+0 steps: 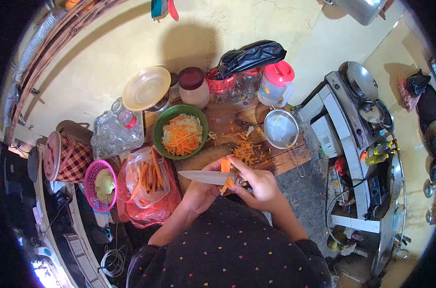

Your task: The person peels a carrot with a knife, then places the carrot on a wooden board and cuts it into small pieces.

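My right hand [261, 186] is closed round the handle end of a knife [203, 177], whose wide blade points left across my left hand. My left hand [202, 193] is closed on an orange carrot [225, 165], held upright behind the blade; the blade hides part of it. An orange strip hangs below the blade near my right thumb. Just beyond my hands, carrot peelings [246, 151] lie scattered on the wooden table [232, 117]. A green bowl [157, 133] holds carrot shreds and pale shreds. Whole carrots [148, 177] lie in a clear plastic bag on a red bag.
A metal strainer [281, 128] sits at the table's right edge. Jars and a red-lidded pitcher [275, 85] line the wall. To the left are a pink basket [87, 187] with a pale green vegetable and a tray of glasses [117, 127]. A stove [345, 103] stands right.
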A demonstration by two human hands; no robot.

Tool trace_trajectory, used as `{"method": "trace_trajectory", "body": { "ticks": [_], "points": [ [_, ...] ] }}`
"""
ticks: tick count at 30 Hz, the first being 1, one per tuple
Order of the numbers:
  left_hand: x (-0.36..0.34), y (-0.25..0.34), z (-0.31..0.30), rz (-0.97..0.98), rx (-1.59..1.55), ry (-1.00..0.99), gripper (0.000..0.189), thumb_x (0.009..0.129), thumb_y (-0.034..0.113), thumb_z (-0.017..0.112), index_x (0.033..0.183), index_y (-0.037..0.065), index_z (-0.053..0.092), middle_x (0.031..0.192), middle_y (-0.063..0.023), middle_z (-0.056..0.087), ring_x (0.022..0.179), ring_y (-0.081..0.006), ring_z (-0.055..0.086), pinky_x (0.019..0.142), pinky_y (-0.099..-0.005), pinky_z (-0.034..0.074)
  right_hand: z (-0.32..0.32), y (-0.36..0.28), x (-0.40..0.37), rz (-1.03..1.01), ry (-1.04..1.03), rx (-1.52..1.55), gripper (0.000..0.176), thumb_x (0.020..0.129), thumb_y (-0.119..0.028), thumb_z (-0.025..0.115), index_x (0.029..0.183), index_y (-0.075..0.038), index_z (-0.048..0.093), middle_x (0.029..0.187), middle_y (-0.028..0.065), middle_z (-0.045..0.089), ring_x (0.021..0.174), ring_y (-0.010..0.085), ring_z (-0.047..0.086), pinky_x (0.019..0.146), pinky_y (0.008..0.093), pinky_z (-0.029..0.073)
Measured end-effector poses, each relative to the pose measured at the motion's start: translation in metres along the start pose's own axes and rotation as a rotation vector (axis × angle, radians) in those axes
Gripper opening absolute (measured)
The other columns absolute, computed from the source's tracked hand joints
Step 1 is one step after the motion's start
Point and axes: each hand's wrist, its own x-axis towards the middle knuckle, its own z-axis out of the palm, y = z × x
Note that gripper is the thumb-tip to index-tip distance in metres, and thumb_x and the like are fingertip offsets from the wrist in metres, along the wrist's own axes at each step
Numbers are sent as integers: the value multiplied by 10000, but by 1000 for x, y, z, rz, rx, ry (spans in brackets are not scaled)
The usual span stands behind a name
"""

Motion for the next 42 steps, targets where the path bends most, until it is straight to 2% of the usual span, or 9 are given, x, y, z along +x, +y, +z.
{"method": "trace_trajectory", "body": {
  "ticks": [5,10,17,23,28,31,37,40,42],
  "points": [
    [3,-3,-22,10,-19,-111,511,835,141,602,1279,11,385,1099,-75,551,913,-156,583,690,-250,480,-2,-1,2,34,-6,-34,570,771,-245,659,1282,-102,452,680,106,598,605,262,611,545,348,472],
    [-3,1,-16,-19,21,-22,471,859,115,568,1282,5,393,1051,-75,573,831,-154,596,644,-233,463,-1,0,5,19,60,-47,503,749,-232,677,1211,-105,524,716,122,615,617,267,616,548,346,476],
    [-3,3,-15,-102,-46,-51,418,871,130,551,1250,11,419,1052,-81,574,825,-161,604,625,-229,439,5,10,5,-7,159,-44,413,758,-201,678,1139,-89,566,788,128,643,663,264,638,568,338,491],
    [2,6,-10,-64,-113,-88,385,884,150,529,1235,28,424,1094,-58,556,831,-144,583,653,-231,449,12,16,8,144,288,175,388,792,-176,643,1150,-65,544,839,147,650,689,263,652,597,319,502],
    [6,5,-13,-38,-153,-137,403,880,142,525,1251,35,407,1109,-53,542,833,-129,569,666,-231,455,-8,1,9,159,1,85,529,802,-274,631,1268,-97,453,647,112,587,544,264,596,526,338,458],
    [9,1,-16,-44,-52,-57,423,870,149,541,1254,38,403,1096,-50,543,833,-118,562,665,-229,457,-8,1,10,158,-105,15,569,798,-304,636,1290,-102,436,637,125,578,557,276,597,531,356,460],
    [8,4,-12,1,76,68,437,864,164,552,1254,36,402,1063,-54,549,826,-111,561,648,-225,456,-8,0,12,87,-69,50,603,758,-275,666,1283,-77,445,677,125,587,611,268,611,566,323,461],
    [8,4,-14,6,95,23,430,864,161,558,1243,21,411,1058,-60,551,823,-114,566,640,-232,458,-2,4,13,34,12,107,546,794,-303,638,1265,-98,453,679,127,598,593,277,608,543,354,466],
    [9,1,-18,8,61,-17,425,862,159,569,1231,9,420,1056,-66,554,823,-120,567,643,-236,457,-7,0,14,99,-55,61,518,791,-288,641,1241,-95,472,715,125,616,617,270,621,558,346,478]
  ]
}}
